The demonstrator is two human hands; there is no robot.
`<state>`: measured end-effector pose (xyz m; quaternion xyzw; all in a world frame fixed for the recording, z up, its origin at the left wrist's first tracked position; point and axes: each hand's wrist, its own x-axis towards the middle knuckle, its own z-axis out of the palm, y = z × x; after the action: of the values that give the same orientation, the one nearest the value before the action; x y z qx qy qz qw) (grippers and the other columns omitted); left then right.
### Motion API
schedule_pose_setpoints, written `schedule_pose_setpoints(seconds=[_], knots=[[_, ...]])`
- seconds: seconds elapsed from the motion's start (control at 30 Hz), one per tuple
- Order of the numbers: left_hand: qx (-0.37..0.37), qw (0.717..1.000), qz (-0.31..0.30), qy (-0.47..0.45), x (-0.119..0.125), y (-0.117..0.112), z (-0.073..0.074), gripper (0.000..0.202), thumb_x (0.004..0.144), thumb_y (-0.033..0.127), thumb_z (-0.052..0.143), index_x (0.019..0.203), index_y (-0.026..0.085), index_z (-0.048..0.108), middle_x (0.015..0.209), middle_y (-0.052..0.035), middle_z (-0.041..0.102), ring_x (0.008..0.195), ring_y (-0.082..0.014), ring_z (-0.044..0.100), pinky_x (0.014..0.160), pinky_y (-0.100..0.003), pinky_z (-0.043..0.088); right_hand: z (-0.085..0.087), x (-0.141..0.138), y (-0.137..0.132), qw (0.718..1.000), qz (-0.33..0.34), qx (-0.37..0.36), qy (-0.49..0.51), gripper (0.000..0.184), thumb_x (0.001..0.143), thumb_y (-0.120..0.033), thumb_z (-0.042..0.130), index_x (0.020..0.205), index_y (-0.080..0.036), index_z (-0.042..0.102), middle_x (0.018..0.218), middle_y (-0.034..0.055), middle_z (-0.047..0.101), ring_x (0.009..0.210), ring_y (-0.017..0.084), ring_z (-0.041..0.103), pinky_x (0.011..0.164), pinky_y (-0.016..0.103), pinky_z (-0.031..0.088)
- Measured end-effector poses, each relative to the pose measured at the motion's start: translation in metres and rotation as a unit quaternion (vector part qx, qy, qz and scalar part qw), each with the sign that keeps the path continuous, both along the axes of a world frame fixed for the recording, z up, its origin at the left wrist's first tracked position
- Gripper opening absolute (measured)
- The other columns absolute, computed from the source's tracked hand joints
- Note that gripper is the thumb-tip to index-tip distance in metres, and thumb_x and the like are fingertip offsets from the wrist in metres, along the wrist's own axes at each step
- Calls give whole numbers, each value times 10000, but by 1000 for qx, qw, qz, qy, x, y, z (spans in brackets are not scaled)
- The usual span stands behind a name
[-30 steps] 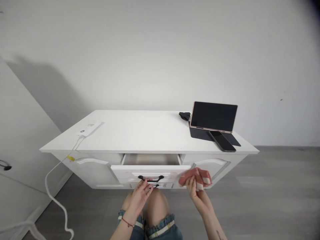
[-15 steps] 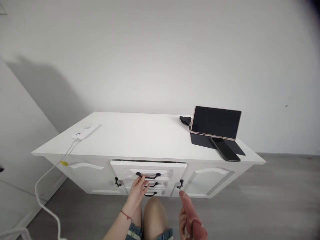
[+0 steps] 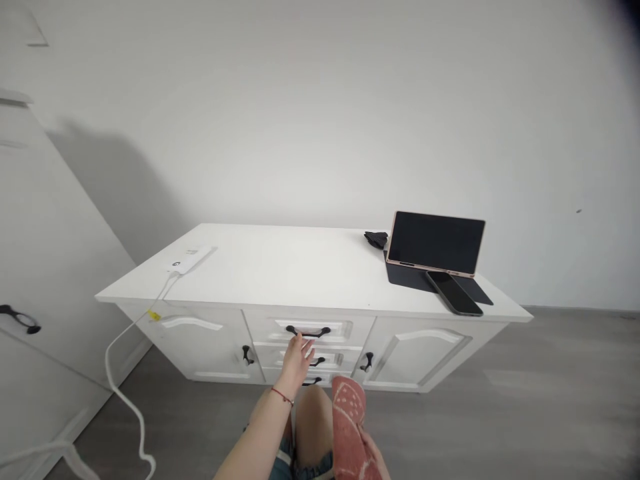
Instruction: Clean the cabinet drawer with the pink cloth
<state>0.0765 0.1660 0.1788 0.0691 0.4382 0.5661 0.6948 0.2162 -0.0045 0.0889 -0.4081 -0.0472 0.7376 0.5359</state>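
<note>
My left hand (image 3: 299, 357), with a red bracelet on the wrist, reaches to the top drawer (image 3: 341, 329) of a white cabinet. Its fingertips touch or lie just under the black drawer handle (image 3: 319, 332), with the fingers stretched and slightly apart. The drawer front sits flush in the cabinet. At the lower right, my right hand (image 3: 374, 455) is closed on a red cloth (image 3: 347, 423) with a pale pattern, which hides most of the fingers. The cloth is bunched into a long shape in front of my knee.
On the cabinet top (image 3: 280, 267) a tablet (image 3: 436, 242) stands on its dark cover, with a phone (image 3: 454, 293) leaning over the front edge area. Beside it lies a small black item (image 3: 376, 239). A white power strip (image 3: 191, 260) trails a cable (image 3: 125, 393) down the left side.
The top drawer has gone from slightly open to shut, my left hand's fingers loosening at the handle. My right hand has brought the red cloth left and nearer my knees.
</note>
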Motion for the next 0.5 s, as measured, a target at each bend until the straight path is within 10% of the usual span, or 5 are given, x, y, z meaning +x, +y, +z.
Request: schedule_pose_setpoints(seconds=[0.2, 0.5], knots=[[24, 995, -99, -15, -22, -51, -11, 31, 804, 193, 636, 800, 175, 661, 913, -90, 713, 874, -203, 680, 851, -346, 483, -12, -18, -16, 999, 20, 2, 42, 339, 482, -507, 804, 712, -274, 717, 764, 49, 735, 911, 303, 676, 838, 424, 529], [-75, 982, -165, 50, -84, -102, -70, 74, 738, 203, 702, 777, 176, 645, 837, -76, 725, 776, -188, 695, 834, -325, 477, 26, 21, -8, 995, -80, 55, 29, 346, 512, -210, 820, 831, -248, 690, 822, -15, 740, 701, 197, 676, 775, 377, 543]])
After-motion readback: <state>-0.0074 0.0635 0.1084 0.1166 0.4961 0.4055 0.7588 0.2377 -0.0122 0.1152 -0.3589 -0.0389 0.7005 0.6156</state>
